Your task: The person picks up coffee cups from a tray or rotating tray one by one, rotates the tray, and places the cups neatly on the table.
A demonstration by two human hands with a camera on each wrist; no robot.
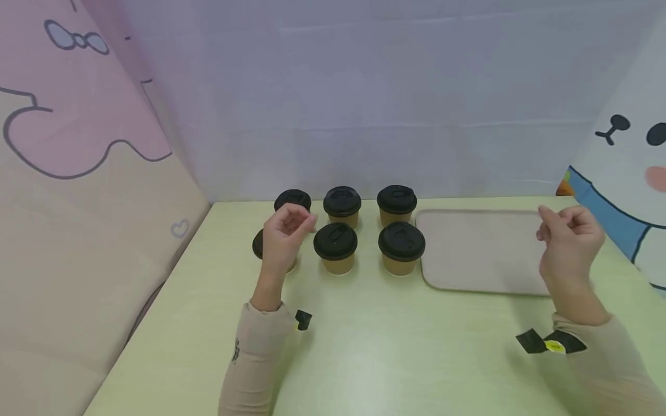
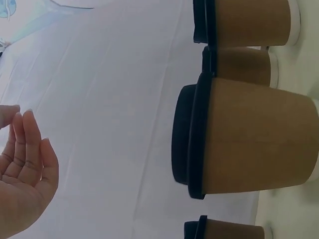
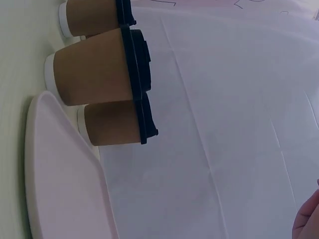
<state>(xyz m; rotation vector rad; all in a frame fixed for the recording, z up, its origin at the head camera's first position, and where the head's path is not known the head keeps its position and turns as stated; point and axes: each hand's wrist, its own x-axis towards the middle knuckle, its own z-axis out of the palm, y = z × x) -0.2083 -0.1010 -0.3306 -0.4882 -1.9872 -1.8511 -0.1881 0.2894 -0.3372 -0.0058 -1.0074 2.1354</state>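
Note:
Paper coffee cups with black lids stand upright in two rows of three. My left hand [image 1: 283, 234] hovers above the left end of the rows, partly covering the front-left cup [image 1: 258, 245] and the back-left cup [image 1: 292, 199]. In the left wrist view, this hand [image 2: 27, 172] has loosely bent fingers, with nothing between them and the thumb. A front-middle cup [image 1: 335, 248] and a front-right cup [image 1: 401, 248] stand to its right. Over the right end of a pale tray [image 1: 478, 251], my right hand [image 1: 569, 245] is raised with bent fingers, visibly holding nothing.
Behind the front cups are a back-middle cup [image 1: 341, 205] and a back-right cup [image 1: 396, 203]. The tray's left edge lies close to the right-hand cups. A pale cloth wall [image 1: 364, 115] rises behind the table [image 1: 385, 341], with printed cloths on both sides.

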